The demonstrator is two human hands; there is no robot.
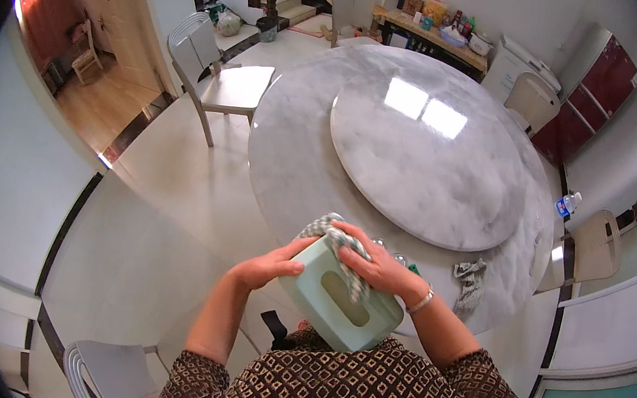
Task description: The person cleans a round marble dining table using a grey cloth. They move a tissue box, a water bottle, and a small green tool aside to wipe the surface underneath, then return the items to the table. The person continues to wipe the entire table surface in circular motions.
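Observation:
A pale green plastic tissue box (305,281) with an oval slot in its top is tilted in front of my body. Its far left corner is gripped by my left hand (270,264), thumb on the top face. My right hand (376,266) presses a grey-and-white checked cloth (357,281) onto the box, the cloth draping over the far edge and partly across the slot. Behind my right wrist, small shiny round objects (400,260) and a bit of something green (413,269) rest on the table, mostly hidden.
Beyond the box stands a round marbled table (292,166) carrying a large turntable (416,181). A crumpled grey cloth (469,286) lies by its near right edge. A bottle (568,204) appears past the right rim. Chairs (237,84) stand around, one (115,374) close behind my left side.

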